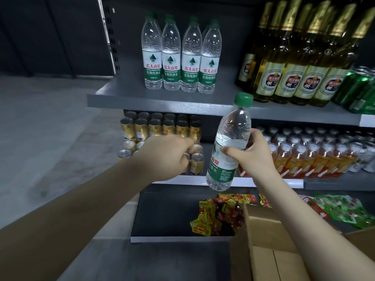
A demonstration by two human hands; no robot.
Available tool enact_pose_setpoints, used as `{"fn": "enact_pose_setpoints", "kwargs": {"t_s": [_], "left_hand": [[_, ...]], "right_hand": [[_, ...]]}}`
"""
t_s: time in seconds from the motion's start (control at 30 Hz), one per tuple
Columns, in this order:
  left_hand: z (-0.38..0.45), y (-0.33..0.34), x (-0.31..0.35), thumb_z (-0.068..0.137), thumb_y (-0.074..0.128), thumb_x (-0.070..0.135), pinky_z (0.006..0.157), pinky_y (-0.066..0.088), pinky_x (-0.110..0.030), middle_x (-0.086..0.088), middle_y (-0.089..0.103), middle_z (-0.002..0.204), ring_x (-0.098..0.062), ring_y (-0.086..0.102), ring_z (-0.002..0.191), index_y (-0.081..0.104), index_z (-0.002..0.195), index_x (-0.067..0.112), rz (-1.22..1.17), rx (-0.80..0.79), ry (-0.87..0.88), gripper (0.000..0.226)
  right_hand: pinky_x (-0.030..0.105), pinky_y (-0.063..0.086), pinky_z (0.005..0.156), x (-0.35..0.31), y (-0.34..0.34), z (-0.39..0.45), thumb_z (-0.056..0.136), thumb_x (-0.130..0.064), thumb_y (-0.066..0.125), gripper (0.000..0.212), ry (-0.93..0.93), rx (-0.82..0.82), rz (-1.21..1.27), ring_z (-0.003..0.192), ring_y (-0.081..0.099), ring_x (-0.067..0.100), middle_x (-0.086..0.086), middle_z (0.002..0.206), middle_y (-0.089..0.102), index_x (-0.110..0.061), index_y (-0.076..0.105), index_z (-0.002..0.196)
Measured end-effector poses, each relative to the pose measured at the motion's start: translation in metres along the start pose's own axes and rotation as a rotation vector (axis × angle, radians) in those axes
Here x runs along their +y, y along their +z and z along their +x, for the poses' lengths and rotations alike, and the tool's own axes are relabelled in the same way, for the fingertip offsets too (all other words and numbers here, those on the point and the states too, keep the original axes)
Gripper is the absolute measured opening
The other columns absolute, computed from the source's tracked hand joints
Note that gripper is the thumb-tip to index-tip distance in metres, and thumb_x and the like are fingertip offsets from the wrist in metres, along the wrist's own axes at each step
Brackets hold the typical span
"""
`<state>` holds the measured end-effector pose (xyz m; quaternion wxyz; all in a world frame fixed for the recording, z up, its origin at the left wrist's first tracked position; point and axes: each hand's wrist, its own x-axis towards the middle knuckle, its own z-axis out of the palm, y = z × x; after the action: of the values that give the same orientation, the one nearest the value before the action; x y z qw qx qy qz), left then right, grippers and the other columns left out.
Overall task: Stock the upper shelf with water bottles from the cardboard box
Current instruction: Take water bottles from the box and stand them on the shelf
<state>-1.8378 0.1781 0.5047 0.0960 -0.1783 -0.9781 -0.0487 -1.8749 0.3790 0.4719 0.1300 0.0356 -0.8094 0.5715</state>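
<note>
Head view: the right hand [256,153] is wrapped around the middle of a water bottle [228,142], thumb across the label and fingers curled behind, holding it tilted with its green cap [243,99] leaning toward the front edge of the upper shelf [129,99]. The bottle hangs in the air in front of the lower shelves, not yet resting on anything. The left hand [165,157] is stretched forward with its fingers curled under and nothing visibly in it (the fingertips are tucked out of sight, so a small object cannot be ruled out).

On the upper shelf a front row of 4 stocked water bottles [180,55] stands upright, side by side, with at least 1 more cap showing behind them. Bare shelf lies to their left and a gap to their right before the beer bottles [294,57]. The cardboard box [269,238] sits open at the lower right, just below the right forearm.

To do this placement well, I judge the bottle should be raised above the shelf lip, brought upright before it goes down, and set in open shelf space beside the row, label facing out. The base must clear the edge fully, and the neighbouring bottles should not be nudged, since light upright plastic bottles topple easily.
</note>
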Motion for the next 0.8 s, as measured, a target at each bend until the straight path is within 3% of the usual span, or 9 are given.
{"fn": "enact_pose_setpoints", "kwargs": {"t_s": [0.2,0.3,0.4,0.53,0.8], "left_hand": [[0.011,-0.006,-0.020,0.089,0.040,0.019,0.065,0.032,-0.025,0.007,0.060,0.111,-0.016,0.055,0.098,0.054,0.107,0.025,0.018,0.016,-0.005,0.024],[0.021,-0.009,-0.030,0.090,0.040,0.018,0.054,0.029,-0.021,0.006,0.060,0.108,-0.015,0.055,0.095,0.057,0.106,0.024,0.016,0.005,-0.019,0.024],[0.034,-0.012,-0.040,0.089,0.041,0.020,0.060,0.034,-0.024,0.007,0.060,0.108,-0.016,0.055,0.096,0.056,0.105,0.024,0.016,0.007,-0.034,0.022],[0.057,-0.019,-0.051,0.087,0.042,0.017,0.072,0.039,-0.028,0.007,0.059,0.107,-0.017,0.054,0.097,0.055,0.105,0.025,0.015,0.010,-0.056,0.023],[0.100,-0.029,-0.074,0.088,0.040,0.017,0.073,0.039,-0.029,0.006,0.059,0.109,-0.019,0.054,0.101,0.054,0.107,0.025,0.056,0.048,-0.106,0.024]], "right_hand": [[0.023,0.049,0.069,-0.019,0.013,0.023,0.064,-0.013,0.080,0.050,-0.060,-0.004,-0.007,0.084,0.059,0.007,-0.006,0.094,0.061,-0.015,0.049,0.104],[0.012,0.046,0.063,-0.027,0.018,0.037,0.065,-0.012,0.079,0.048,-0.105,-0.008,-0.013,0.079,0.057,0.001,-0.014,0.089,0.058,-0.016,0.049,0.102],[0.001,0.042,0.055,-0.035,0.021,0.054,0.067,-0.013,0.079,0.049,-0.142,-0.030,-0.028,0.076,0.053,-0.006,-0.019,0.087,0.055,-0.018,0.047,0.104],[0.008,0.046,0.060,-0.048,0.026,0.083,0.067,-0.013,0.079,0.050,-0.176,-0.036,-0.015,0.079,0.055,-0.004,-0.019,0.089,0.055,-0.018,0.048,0.105],[0.016,0.051,0.068,-0.072,0.030,0.144,0.066,-0.012,0.079,0.050,-0.233,-0.043,0.044,0.079,0.058,0.001,-0.009,0.093,0.062,-0.010,0.052,0.108]]}}
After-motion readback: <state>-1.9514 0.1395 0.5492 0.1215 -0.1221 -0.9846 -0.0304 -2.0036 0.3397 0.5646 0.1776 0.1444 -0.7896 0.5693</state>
